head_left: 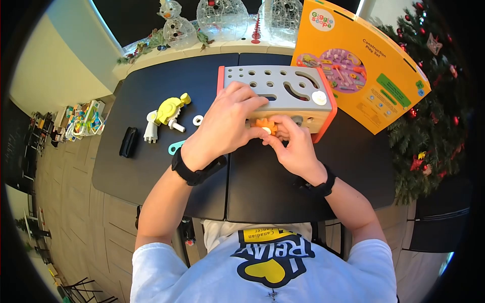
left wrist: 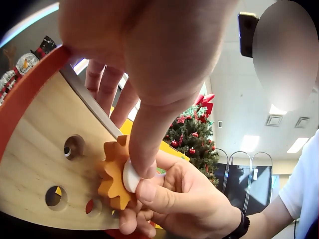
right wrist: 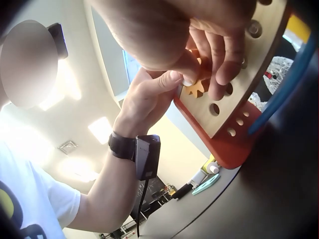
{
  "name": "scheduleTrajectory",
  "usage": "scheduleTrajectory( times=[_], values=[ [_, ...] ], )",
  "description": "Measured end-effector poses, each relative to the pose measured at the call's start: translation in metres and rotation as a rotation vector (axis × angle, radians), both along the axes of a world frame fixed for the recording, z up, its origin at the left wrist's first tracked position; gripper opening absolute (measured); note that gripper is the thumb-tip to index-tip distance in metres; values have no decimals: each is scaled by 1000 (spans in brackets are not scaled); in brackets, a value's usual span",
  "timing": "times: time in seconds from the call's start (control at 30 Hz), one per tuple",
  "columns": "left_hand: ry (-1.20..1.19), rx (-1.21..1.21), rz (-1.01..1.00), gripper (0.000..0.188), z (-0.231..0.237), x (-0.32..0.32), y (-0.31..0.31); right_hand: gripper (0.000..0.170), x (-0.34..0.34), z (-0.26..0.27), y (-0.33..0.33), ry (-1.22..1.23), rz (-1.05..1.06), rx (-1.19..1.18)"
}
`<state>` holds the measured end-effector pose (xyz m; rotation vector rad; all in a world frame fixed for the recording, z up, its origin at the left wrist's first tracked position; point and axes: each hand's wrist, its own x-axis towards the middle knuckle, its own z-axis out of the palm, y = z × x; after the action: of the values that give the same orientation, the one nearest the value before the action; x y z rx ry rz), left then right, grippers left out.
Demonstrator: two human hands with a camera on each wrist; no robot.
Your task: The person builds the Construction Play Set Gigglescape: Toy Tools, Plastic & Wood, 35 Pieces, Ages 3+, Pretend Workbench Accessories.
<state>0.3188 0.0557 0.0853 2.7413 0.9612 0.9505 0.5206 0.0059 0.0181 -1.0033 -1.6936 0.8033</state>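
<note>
An orange toy gear (head_left: 265, 123) with a white round-headed piece (left wrist: 130, 177) at its centre lies against the wooden front of a toy workbench (head_left: 313, 122). My left hand (head_left: 222, 118) rests its fingers over the workbench's grey top, and its thumb presses on the white head. With thumb and fingers, my right hand (head_left: 298, 151) pinches the gear from its right side. The left wrist view shows the front panel's round holes (left wrist: 75, 147) beside the gear. Whatever lies behind the gear is hidden.
Left on the black table (head_left: 151, 182) are a yellow and white toy assembly (head_left: 169, 111), a white ring (head_left: 198, 120), a turquoise piece (head_left: 175, 147) and a black case (head_left: 129, 142). A large orange box (head_left: 364, 65) stands behind the workbench, near a decorated tree (head_left: 424, 136).
</note>
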Motion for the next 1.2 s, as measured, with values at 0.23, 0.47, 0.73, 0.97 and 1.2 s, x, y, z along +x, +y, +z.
scheduleTrajectory(
  times=[0.23,0.47,0.73,0.97,1.2],
  values=[
    [45,19,41,60,3,2,-3,30,3,2,4,-77,15,-35],
    [173,48,100,64,8,13,-13,28,1,11,1,-37,36,-91],
    [205,-51,80,63,6,18,3,31,3,6,8,-35,45,-77],
    [73,74,107,61,1,10,-5,50,13,19,-4,-102,87,-133],
    [-205,67,588,16,0,-86,26,48,45,51,-24,-259,-55,70]
  ],
)
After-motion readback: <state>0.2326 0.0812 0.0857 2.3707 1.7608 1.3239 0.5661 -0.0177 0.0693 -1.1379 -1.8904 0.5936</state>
